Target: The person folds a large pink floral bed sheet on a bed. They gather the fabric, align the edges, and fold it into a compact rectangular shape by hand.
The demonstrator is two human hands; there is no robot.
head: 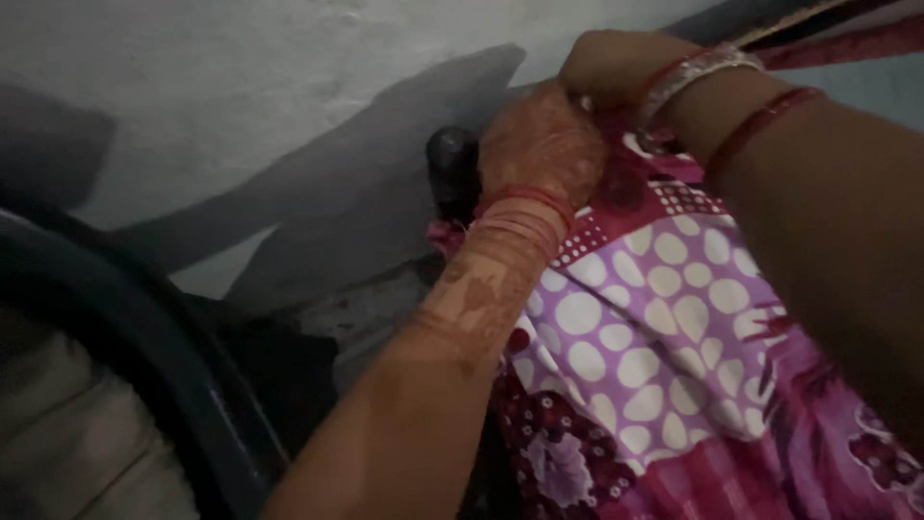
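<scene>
Pink and purple cotton cloth with cream dots and dark flowers (664, 327) drapes from the top edge near the grey plastered wall (241, 87) down to the lower right corner. Bare wall lies to the left; a dark curved rim (144, 337) crowds the lower left. Left hand (539, 144) is closed on the cloth's upper edge beside a dark round peg (452, 169). Right hand (611, 63) touches the same edge; whether it grips cannot be told.
</scene>
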